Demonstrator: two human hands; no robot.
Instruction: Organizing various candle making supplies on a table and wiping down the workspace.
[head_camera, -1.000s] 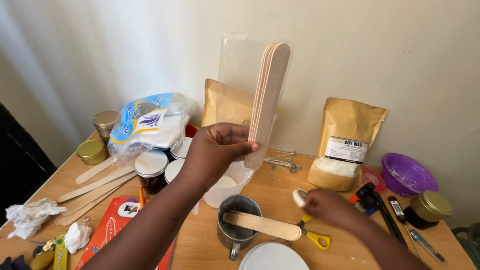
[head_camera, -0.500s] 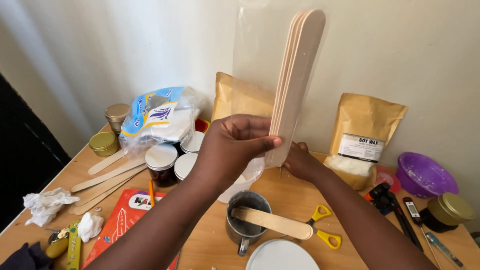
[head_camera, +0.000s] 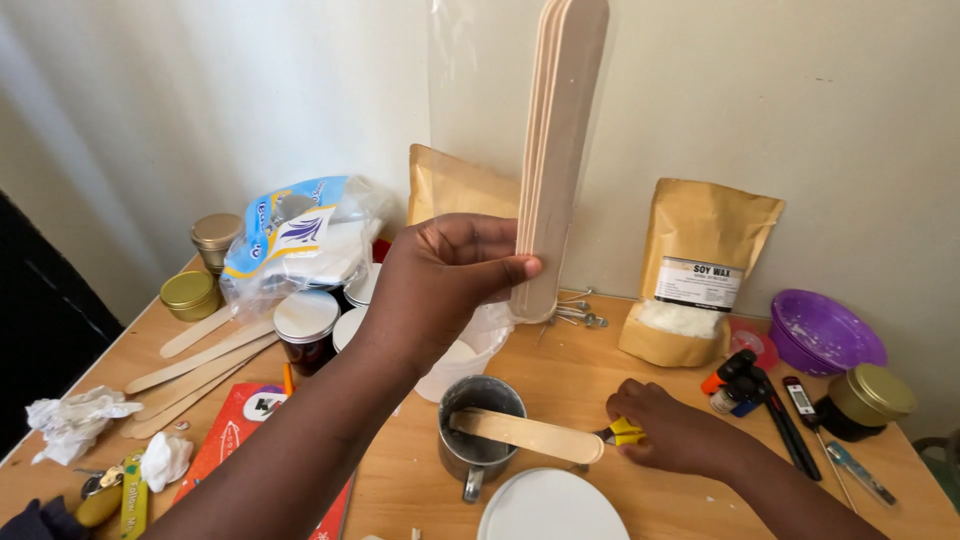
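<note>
While the left hand (head_camera: 440, 285) grips upright wooden sticks (head_camera: 558, 150), the right hand (head_camera: 672, 432) clasps yellow-handled scissors (head_camera: 624, 431) near a white-labelled brown pouch (head_camera: 697, 270).

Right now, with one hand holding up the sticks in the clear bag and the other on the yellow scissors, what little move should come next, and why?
Probably lift the yellow scissors off the table. The right hand already rests on them, while the left hand holds the stack of wooden sticks upright, and they look enclosed in their clear bag.

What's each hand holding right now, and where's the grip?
Left hand pinches the stack of wooden sticks near its lower end, upright. Right hand rests on yellow-handled scissors on the table; whether it grips them is unclear.
</note>
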